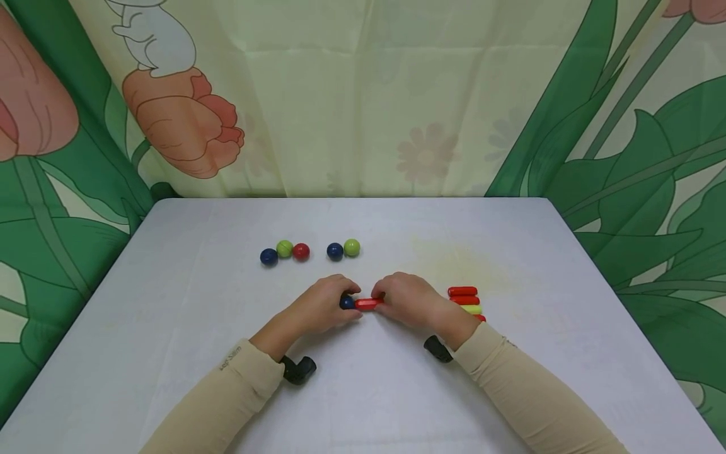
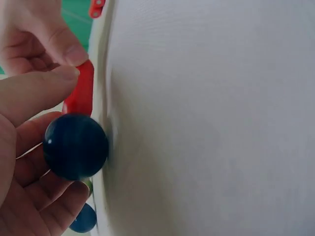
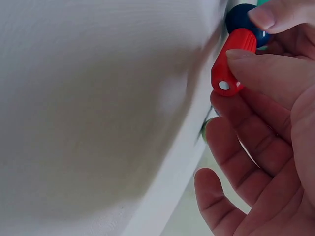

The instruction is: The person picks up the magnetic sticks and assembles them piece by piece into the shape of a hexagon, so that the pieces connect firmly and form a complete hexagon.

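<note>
A dark blue ball (image 1: 347, 302) touches the end of a red stick (image 1: 368, 304) at the middle of the table. The left hand (image 1: 324, 304) curls round the ball; in the left wrist view its thumb reaches past the ball (image 2: 76, 147) to the red stick (image 2: 81, 93). Thumb and forefinger of the right hand (image 1: 413, 301) pinch the red stick, whose round silvery end faces the right wrist view (image 3: 224, 85). The remaining fingers of the right hand (image 3: 266, 147) are loosely bent beneath.
Behind the hands, a row of a blue ball (image 1: 269, 256), a green ball (image 1: 285, 248) and a red ball (image 1: 301, 251) lies left of another blue ball (image 1: 335, 251) and green ball (image 1: 351, 247). Red sticks (image 1: 462, 291) and a yellow-green stick (image 1: 472, 309) lie beside the right wrist.
</note>
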Demonstrator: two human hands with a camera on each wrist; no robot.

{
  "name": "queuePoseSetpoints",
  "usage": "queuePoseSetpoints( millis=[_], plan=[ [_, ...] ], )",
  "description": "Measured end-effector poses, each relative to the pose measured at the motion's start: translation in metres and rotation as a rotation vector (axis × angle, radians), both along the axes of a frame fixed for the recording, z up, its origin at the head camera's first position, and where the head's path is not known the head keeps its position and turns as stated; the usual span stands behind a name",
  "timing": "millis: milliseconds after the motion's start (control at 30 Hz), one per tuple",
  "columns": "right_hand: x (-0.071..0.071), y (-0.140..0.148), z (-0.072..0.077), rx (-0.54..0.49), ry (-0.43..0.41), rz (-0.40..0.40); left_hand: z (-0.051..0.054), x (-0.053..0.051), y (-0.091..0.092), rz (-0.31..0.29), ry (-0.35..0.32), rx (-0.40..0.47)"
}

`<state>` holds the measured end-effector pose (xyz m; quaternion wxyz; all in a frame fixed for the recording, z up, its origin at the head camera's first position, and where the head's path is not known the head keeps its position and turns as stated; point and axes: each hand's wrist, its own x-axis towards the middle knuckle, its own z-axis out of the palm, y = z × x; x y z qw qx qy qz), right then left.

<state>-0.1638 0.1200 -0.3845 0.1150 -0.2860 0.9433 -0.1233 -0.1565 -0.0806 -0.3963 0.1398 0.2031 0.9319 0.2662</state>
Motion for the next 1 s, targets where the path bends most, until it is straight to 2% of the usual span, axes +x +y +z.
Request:
queuePoseSetpoints(
  millis=[167, 267, 700, 1000],
  plan=[
    [0.001, -0.001, 0.000, -0.057, -0.025, 0.000, -0.004, -0.002, 0.005, -0.016, 0.020, 0.001],
    [0.000, 0.001, 0.001, -0.058, -0.042, -0.029, -0.006, -0.003, 0.002, 0.005, 0.021, -0.018],
    [-0.010, 0.008, 0.010, -0.040, -0.100, -0.100, -0.007, -0.002, -0.023, 0.071, -0.014, -0.033],
    [-0.026, 0.012, 0.012, -0.072, -0.059, -0.092, -0.006, -0.002, -0.042, 0.089, -0.017, -0.027]
  ],
)
